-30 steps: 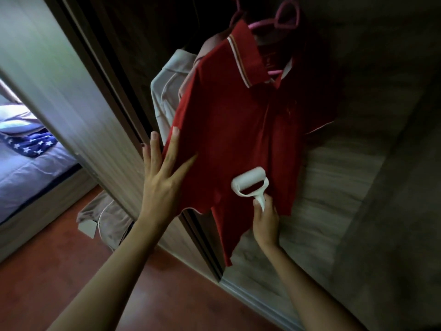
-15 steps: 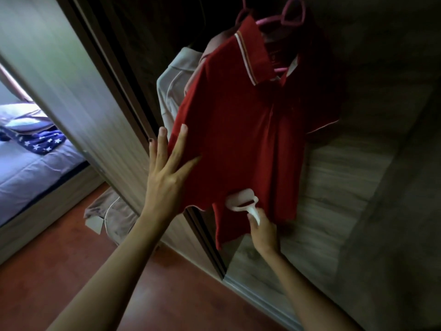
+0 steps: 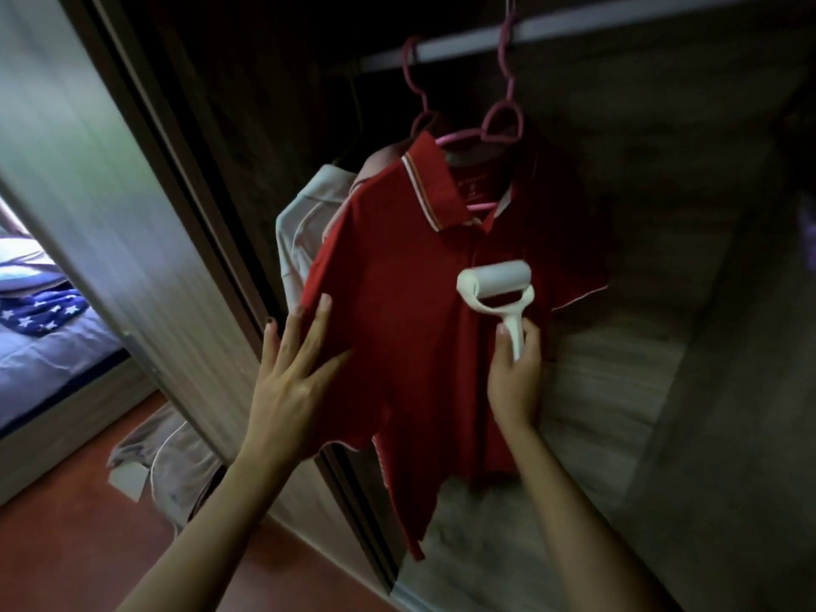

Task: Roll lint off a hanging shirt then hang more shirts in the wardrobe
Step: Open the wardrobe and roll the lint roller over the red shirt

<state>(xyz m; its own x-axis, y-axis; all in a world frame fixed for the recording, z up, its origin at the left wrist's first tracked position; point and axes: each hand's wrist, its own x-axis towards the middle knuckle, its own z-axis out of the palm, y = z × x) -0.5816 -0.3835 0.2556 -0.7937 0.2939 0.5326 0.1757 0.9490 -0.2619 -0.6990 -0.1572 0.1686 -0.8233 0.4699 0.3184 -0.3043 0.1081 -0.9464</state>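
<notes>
A red polo shirt (image 3: 410,311) with a white-striped collar hangs on a pink hanger (image 3: 501,125) from the wardrobe rail (image 3: 574,30). My left hand (image 3: 293,382) lies flat with fingers spread on the shirt's left side, holding the fabric taut. My right hand (image 3: 514,382) grips the handle of a white lint roller (image 3: 494,287). The roller's head rests on the shirt's chest, just below the collar and button placket. A pale beige shirt (image 3: 300,231) hangs behind the red one, mostly hidden.
The sliding wardrobe door (image 3: 110,192) stands at the left, close to my left arm. A beige garment (image 3: 168,461) lies on the red floor (image 3: 66,558) by the door. A bed (image 3: 48,346) with a star-patterned cloth shows far left. The wardrobe's wooden back wall (image 3: 618,390) is behind the shirt.
My right hand has carried the lint roller up from the shirt's lower hem to the chest. My left hand stays flat on the shirt. The view has tilted upward, showing the rail.
</notes>
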